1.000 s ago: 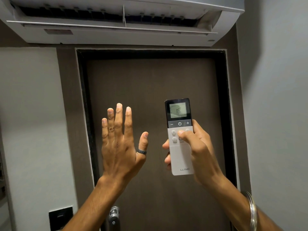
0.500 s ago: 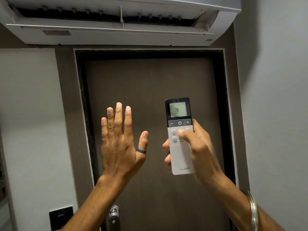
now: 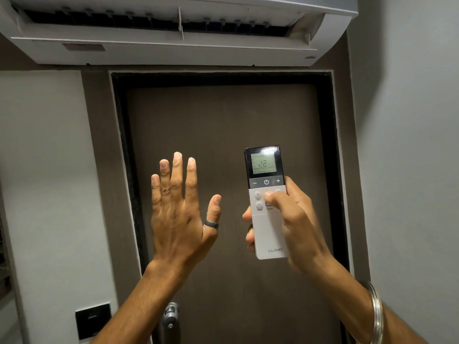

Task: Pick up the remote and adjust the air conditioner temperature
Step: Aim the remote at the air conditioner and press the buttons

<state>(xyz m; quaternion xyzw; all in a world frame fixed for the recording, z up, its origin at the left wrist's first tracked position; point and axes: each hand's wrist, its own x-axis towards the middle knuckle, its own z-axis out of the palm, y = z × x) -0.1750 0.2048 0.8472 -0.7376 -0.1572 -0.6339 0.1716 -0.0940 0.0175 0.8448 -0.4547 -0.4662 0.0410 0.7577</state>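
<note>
Right hand wraps the remote, held upright below the air conditioner, likely to aim it; thumb on a middle button. Display reads 22. Left hand, left of remote, spread flat, holding nothing.

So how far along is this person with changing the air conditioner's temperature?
Picking up is done: the right hand holds the remote, aimed up toward the air conditioner. In hand: the thumb rests on buttons just below the plus key, and the screen reads 22. The left hand is open and empty. Whether 22 is the wanted setting, I cannot tell.
</note>
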